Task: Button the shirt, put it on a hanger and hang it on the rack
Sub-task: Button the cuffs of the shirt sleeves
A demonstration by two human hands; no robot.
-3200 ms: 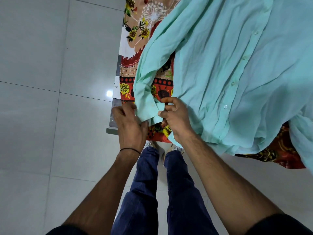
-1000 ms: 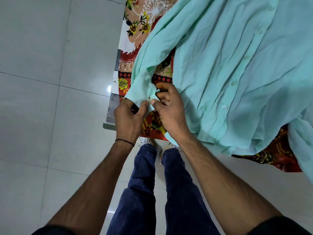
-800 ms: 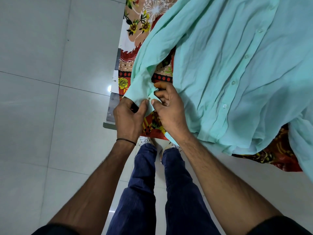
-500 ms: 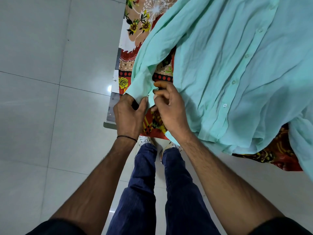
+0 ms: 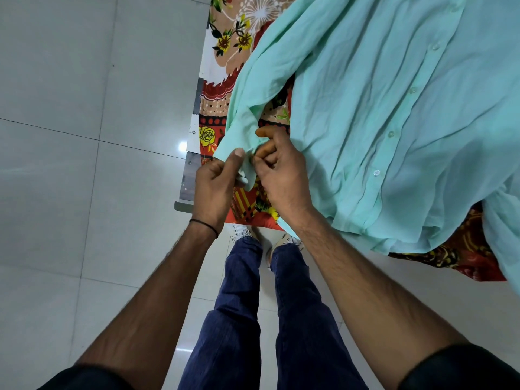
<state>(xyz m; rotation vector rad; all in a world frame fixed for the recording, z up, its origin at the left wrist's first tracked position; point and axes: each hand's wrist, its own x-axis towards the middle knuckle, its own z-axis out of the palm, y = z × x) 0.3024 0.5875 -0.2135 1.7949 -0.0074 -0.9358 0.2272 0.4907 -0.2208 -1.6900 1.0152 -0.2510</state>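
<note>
A mint-green shirt (image 5: 380, 108) lies spread on a table, its front placket with white buttons (image 5: 376, 172) closed down the middle. One sleeve runs down to the table's near left corner, ending in a cuff (image 5: 239, 136). My left hand (image 5: 215, 187) pinches the cuff's edge between thumb and fingers. My right hand (image 5: 281, 175) pinches the same cuff from the other side, fingers curled. The cuff's button is hidden between my fingers. No hanger or rack is in view.
A bright floral cloth (image 5: 225, 80) covers the table, whose grey corner (image 5: 187, 192) juts out at my left hand. Grey floor tiles (image 5: 84, 136) fill the left side. My legs in blue jeans (image 5: 239, 319) stand close to the table's edge.
Both hands have lifted the cuff from the table's corner and drawn together on it. In the last second they shifted only slightly, fingers working the cuff's edge.
</note>
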